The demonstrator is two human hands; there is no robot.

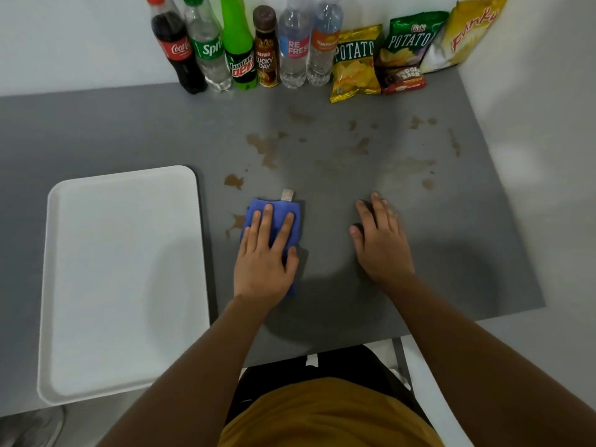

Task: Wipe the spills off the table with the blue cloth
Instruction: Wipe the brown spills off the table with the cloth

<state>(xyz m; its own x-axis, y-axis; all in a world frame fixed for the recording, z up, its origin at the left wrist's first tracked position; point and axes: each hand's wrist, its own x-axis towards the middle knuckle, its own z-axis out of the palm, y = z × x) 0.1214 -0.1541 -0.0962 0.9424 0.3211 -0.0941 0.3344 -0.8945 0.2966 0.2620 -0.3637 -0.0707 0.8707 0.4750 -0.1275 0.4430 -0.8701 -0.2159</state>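
I look down from a head camera at a grey bench [451, 253] set against a white wall. My left hand [263, 253] lies flat on the folded blue cloth [279, 214], its fingers [266, 221] straight and spread, pressing the cloth down rather than clutching it. The cloth sits near the middle of the bench, just right of a white tray [122, 279], with a small pale tag [287, 195] poking out of its far edge. My right hand [380, 243] rests on the bare bench well to the right of the cloth, fingers relaxed and holding nothing; it looks slightly blurred.

Brown spills [266, 148] are scattered over the far half of the bench. One small patch [237, 222] touches the cloth's left edge, another [233, 181] lies just beyond it, and fainter stains [409, 169] spread to the right.

Along the wall stand a row of bottles [245, 46] and several snack bags [387, 56].

I judge the wiping is at an early stage, since most stains remain. The next move calls for firm downward pressure while I slide the cloth left over the nearest patch, then forward and right across the rest, stopping short of the bottles so none tip.
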